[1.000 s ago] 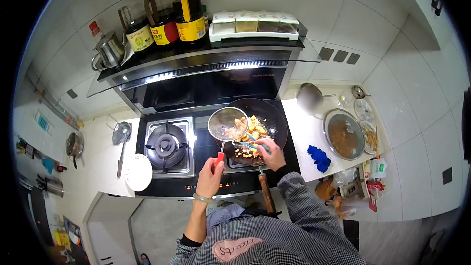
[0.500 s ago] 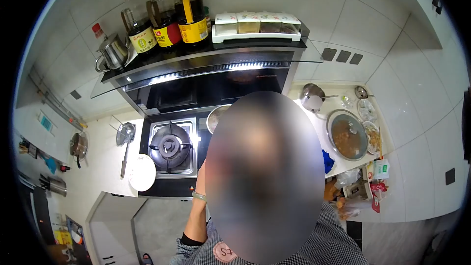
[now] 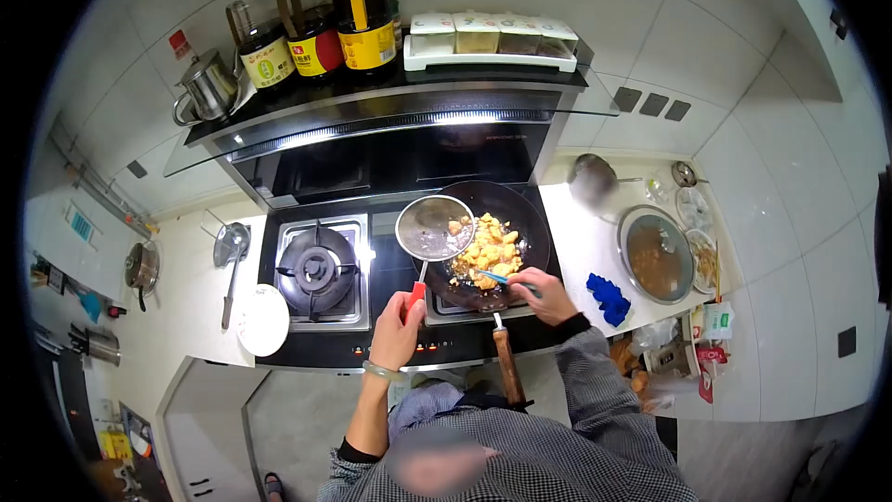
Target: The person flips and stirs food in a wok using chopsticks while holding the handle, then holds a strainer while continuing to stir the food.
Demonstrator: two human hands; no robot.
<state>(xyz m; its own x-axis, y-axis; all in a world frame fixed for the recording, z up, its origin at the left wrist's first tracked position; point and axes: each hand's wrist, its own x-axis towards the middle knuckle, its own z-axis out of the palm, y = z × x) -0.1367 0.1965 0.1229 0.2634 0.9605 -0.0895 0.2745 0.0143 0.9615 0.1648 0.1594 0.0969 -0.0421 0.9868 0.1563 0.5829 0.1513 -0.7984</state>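
Observation:
My left hand [image 3: 397,332] is closed round the red handle of a fine-mesh strainer [image 3: 435,229]. The strainer tilts over the left side of a dark wok [image 3: 530,214], with a few bits of food in its mesh. Golden-brown fried pieces [image 3: 492,246] lie in the wok. My right hand [image 3: 544,296] grips a thin blue utensil [image 3: 492,276] whose tip reaches the pieces; its exact kind cannot be made out. The wok's wooden handle [image 3: 507,367] points toward my body, and neither hand is on it.
Left of the wok is a second burner [image 3: 318,267], then a white plate [image 3: 264,320] and a ladle [image 3: 232,260]. To the right lie a blue cloth [image 3: 609,299] and a glass-lidded pan [image 3: 658,254]. Sauce bottles [image 3: 365,28] and a spice box [image 3: 490,42] stand on the shelf.
A large blurred shape hid the wok, the food and most of both hands before. It has moved down, so the strainer, wok and hands now show.

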